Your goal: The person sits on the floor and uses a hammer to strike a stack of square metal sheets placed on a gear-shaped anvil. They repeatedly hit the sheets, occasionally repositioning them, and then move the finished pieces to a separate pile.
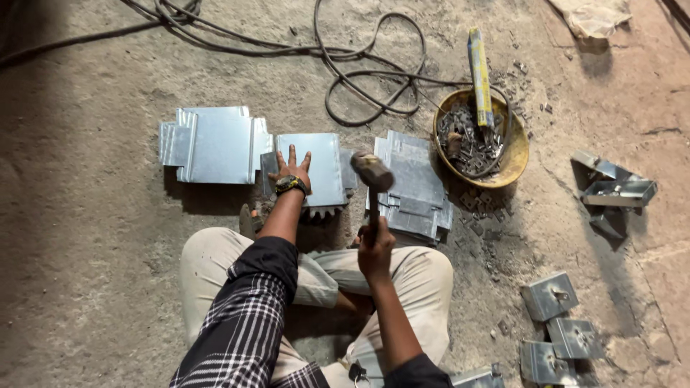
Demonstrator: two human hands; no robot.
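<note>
At the bottom of the view, a person sits on the concrete floor (86, 287) with knees bent, wearing pale trousers and a checked sleeve. The right hand (375, 251) is clenched round the wooden handle of a hammer (371, 172), whose steel head is raised above the work, just over the gap between two metal pieces. The left hand (291, 169), with a watch at the wrist, lies flat with fingers spread on a folded sheet-metal plate (320, 169), pressing it to the floor and gripping nothing. Left of that plate lies a larger bent sheet-metal piece (212, 144); to its right is a stack of similar plates (413, 187). By the right knee, small metal brackets (560, 323) lie near one another. Further right rest more bracket parts (614, 190). Beyond the stack stands a yellow bowl (514, 154) holding small metal fittings, with a long yellow-and-blue tube (479, 75) leaning in it. Farthest off, dark cables (359, 79) loop across the floor.
</note>
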